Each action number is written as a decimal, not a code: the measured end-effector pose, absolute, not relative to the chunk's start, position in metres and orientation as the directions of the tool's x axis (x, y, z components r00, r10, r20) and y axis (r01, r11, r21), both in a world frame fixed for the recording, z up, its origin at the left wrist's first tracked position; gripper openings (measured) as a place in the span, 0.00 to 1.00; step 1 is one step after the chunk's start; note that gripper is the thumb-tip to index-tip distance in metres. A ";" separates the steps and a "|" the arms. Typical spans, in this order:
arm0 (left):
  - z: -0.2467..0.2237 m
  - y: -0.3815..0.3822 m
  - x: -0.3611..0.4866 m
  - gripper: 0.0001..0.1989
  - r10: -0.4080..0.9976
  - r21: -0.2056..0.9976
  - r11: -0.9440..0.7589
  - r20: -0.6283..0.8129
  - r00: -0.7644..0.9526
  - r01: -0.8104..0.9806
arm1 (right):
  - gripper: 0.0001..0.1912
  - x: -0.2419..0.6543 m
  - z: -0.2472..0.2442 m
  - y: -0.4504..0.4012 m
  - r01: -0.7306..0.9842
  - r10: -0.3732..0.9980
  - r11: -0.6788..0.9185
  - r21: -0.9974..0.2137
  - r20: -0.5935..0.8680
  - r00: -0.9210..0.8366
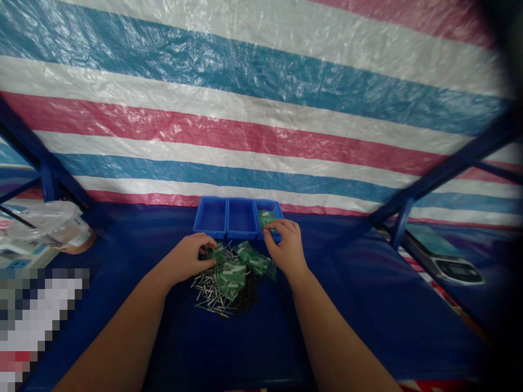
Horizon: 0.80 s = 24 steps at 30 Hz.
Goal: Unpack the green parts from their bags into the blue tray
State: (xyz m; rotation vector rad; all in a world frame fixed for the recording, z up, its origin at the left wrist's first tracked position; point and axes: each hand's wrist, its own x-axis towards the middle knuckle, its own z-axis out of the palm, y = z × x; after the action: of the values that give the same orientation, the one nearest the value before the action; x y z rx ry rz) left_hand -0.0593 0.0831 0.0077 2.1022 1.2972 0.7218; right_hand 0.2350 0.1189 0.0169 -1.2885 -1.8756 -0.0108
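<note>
On the dark blue table lies a pile of thin silver metal pins or nails (206,288), with darker ones (247,296) at its right side. Several clear packets with green contents (232,280) rest on top. My left hand (190,258) is at the pile's left edge, thumb and fingers curled round a small green packet (219,251). Behind the pile stands a blue three-compartment tray (226,218). My right hand (287,245) reaches over its right compartment, thumb and fingertips pinched at a green packet (266,218) inside. The left and middle compartments show bare bottoms.
A digital scale (453,267) stands at the right, beyond a blue metal frame post (402,223). At the left are a clear round tub (67,228) and a pale device (35,258). A striped plastic sheet (253,130) hangs behind the table.
</note>
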 end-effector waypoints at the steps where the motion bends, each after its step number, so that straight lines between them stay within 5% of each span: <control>1: 0.008 0.083 -0.059 0.13 0.908 0.689 -0.379 0.150 0.391 0.617 | 0.05 0.235 0.017 0.119 0.768 0.768 0.476 -0.428 0.628 -0.126; 8: 0.021 0.081 -0.052 0.06 0.875 0.634 -0.471 0.250 0.414 0.613 | 0.04 0.233 0.018 0.118 0.744 0.769 0.498 -0.446 0.624 -0.141; 13: 0.027 0.079 -0.048 0.07 0.882 0.716 -0.465 0.424 0.205 0.520 | 0.08 0.225 0.030 0.105 0.588 0.736 0.639 -0.496 0.615 -0.281; 18: 0.017 0.077 -0.034 0.07 0.944 0.914 -0.329 0.319 0.080 0.237 | 0.14 0.210 0.040 0.087 0.323 0.624 0.768 -0.552 0.534 -0.571; 24: 0.013 0.075 -0.025 0.10 0.963 0.965 -0.241 0.225 0.147 0.104 | 0.12 0.202 0.032 0.087 0.228 0.604 0.782 -0.580 0.617 -0.504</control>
State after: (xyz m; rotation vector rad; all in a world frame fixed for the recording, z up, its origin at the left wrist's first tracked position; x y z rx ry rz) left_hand -0.0249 0.0749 0.0127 1.5334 1.0744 1.2171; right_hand 0.2024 0.0869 0.0321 -0.6181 -2.0928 0.5429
